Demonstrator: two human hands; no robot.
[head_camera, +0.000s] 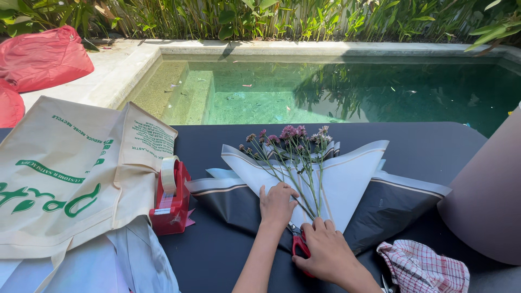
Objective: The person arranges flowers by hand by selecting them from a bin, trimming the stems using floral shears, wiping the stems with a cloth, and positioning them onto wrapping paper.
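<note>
Head view: flower stems [306, 179] between hands [301, 230]

On the desk [434, 146] the wrapping sheets [347, 179] lie spread at the middle, with the flower stems [293, 157] lying on top of them, heads pointing toward the pool [353, 92] behind the desk. The left hand [277, 205] rests on the sheets just left of the stems; the right hand [325, 252] lies nearer the person, over the scissors [297, 243]. Left of the sheets stands the tape dispenser [172, 198], touching the tote bag [70, 173] further left. The checked cloth [423, 268] lies at the near right, beside the paper roll [488, 201].
</note>
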